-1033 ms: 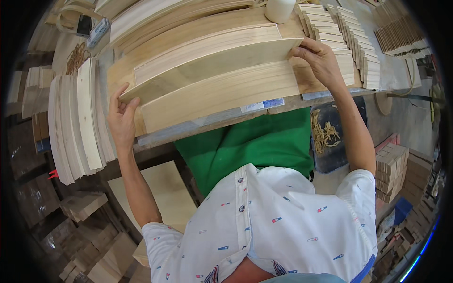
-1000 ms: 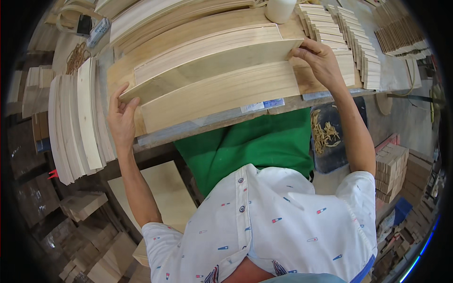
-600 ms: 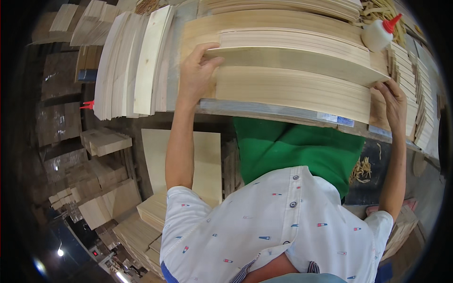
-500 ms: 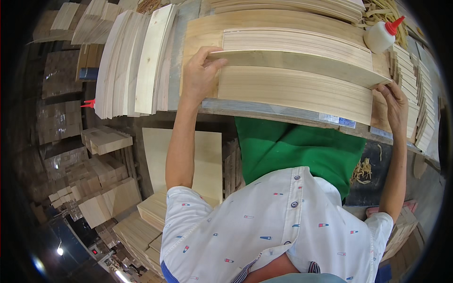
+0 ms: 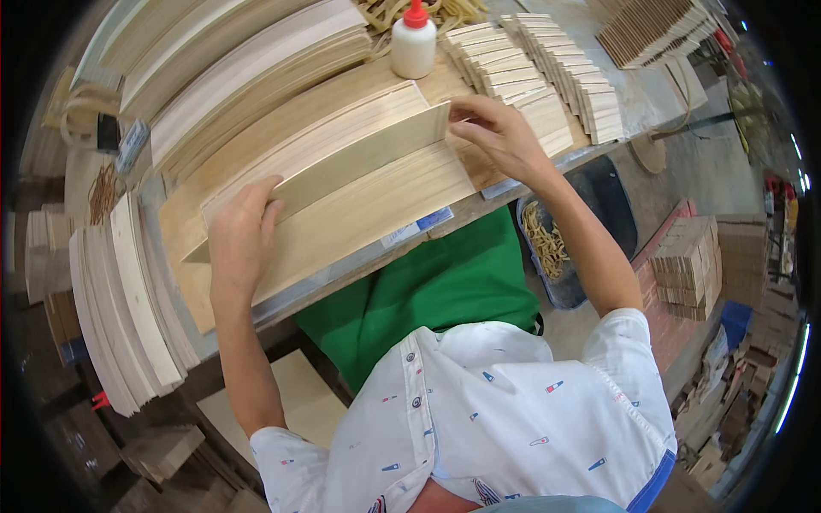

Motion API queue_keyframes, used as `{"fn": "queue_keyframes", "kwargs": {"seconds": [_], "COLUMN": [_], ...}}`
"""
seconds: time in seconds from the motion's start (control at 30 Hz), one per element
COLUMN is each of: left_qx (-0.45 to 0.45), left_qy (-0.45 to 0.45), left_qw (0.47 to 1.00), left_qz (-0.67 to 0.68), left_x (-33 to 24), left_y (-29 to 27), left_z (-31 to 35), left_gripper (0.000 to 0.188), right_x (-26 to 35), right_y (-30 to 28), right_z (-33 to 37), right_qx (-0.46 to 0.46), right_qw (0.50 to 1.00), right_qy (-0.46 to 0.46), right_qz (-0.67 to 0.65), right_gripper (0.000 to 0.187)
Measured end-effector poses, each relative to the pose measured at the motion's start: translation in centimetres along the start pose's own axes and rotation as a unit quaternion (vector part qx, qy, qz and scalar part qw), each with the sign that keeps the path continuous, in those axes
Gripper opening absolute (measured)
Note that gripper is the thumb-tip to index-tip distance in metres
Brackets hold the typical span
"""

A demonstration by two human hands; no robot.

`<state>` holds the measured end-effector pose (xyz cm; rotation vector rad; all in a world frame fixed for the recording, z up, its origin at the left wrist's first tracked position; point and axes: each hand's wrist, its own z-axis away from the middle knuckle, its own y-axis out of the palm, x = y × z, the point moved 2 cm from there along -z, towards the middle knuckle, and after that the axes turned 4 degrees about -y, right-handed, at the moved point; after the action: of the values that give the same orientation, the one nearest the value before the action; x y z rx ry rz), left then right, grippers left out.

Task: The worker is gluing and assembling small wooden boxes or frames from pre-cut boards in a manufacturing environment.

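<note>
"Where is the thin board (image 5: 363, 167)?"

"Left of and above the frame's centre, tilted up lengthwise between the front stack (image 5: 385, 201) and the back stack (image 5: 321, 137) on the desk (image 5: 316, 278). I can't tell whether its lower edge touches the wood beneath."

"And the grip at each end?"

"Both look clamped on it. The left hand (image 5: 242, 235) wraps it a little in from its lower-left tip; the right hand (image 5: 496, 141) pinches the upper-right end between thumb and fingers."

"Heavy?"

"I'd judge it light, a slim strip of wood, fairly stiff across its width but springy along its length."

"Slippery?"

"Probably not much; the face looks smooth and dry. Thin edges could chip or splinter, so I'd take it near both ends, thumbs on the broad face, and squeeze gently without bowing the middle."
</note>
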<state>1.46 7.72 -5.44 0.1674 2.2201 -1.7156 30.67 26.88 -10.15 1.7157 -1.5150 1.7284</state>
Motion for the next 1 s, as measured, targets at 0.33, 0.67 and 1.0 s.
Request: {"fn": "queue_keyframes", "kwargs": {"seconds": [0.33,0.67,1.0], "left_qx": [-0.035,-0.018,-0.032], "left_qy": [0.008,-0.013,0.007], "left_qw": [0.999,0.999,0.999], "left_qz": [0.03,0.029,0.034], "left_x": [-0.3,0.4,0.6], "left_y": [0.2,0.3,0.9], "left_z": [0.9,1.4,1.5], "left_gripper": [0.025,0.026,0.026], "right_x": [-2.2,-0.4,2.9], "right_y": [-6.8,-6.7,0.3], "right_z": [7.2,8.5,6.7], "right_qx": [-0.125,-0.189,-0.104], "right_qw": [0.949,0.964,0.981], "right_qy": [0.091,0.178,0.017], "right_qz": [0.274,-0.06,0.165], "right_gripper": [0.071,0.04,0.033]}}
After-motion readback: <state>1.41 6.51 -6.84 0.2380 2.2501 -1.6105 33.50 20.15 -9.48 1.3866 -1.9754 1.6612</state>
